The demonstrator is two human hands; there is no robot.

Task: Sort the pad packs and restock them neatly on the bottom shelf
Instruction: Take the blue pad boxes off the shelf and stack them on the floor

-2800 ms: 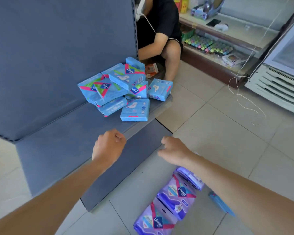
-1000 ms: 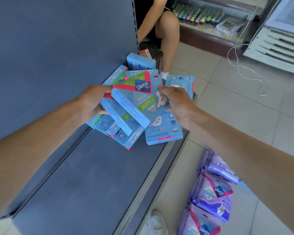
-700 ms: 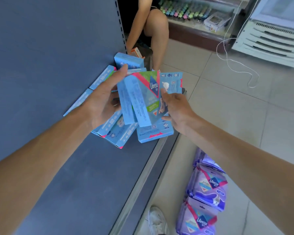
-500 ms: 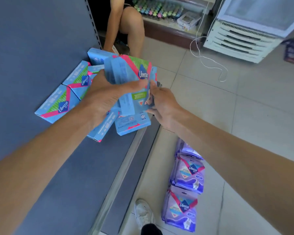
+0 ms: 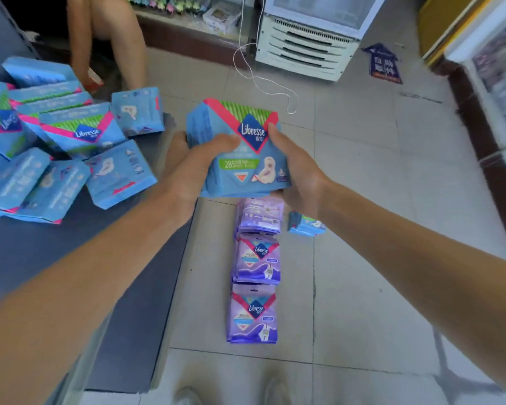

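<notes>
A: Both hands? Where's the pack?
B: Left hand [image 5: 197, 163] and right hand [image 5: 297, 173] clamp one blue pack [image 5: 240, 147] between them, over the floor, face-up, likely checking type; purple packs [image 5: 256, 260] just below.

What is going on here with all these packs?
A person is sorting pad packs at a shop's bottom shelf. Both hands, the left hand and the right hand, hold a blue pack over the floor, just off the shelf's edge. A loose heap of blue packs lies untidy on the shelf. Three purple packs lie in a row on the floor, with another small blue pack beside them. Restocking is not finished.
</notes>
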